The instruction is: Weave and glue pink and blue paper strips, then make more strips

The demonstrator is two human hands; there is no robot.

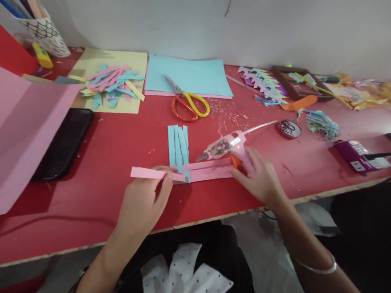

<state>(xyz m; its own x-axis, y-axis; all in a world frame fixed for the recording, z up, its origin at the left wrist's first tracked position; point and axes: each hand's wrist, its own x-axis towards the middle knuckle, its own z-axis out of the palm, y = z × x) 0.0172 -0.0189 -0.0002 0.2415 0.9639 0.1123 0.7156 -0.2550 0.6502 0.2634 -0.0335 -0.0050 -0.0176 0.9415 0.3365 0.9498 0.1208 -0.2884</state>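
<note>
My left hand (151, 192) pinches a short pink paper strip (147, 172) between thumb and fingers, just over the crossing of other strips. Under it, blue paper strips (178, 143) run away from me, side by side. Pink paper strips (207, 171) stretch to the right from their near end. My right hand (259, 177) is closed round the handle of a pink glue gun (227, 146). The gun's metal nozzle points left, close to the blue strips, and a clear glue stick (260, 127) sticks out of its back.
Scissors (189, 103) lie beyond the strips, partly on blue sheets (190, 73). Cut strips (114, 83) are heaped on a yellow sheet (129, 105). A phone (66, 146) and a large pink sheet (13, 132) are at left. A purple power adapter (353, 155) with a cable sits at right.
</note>
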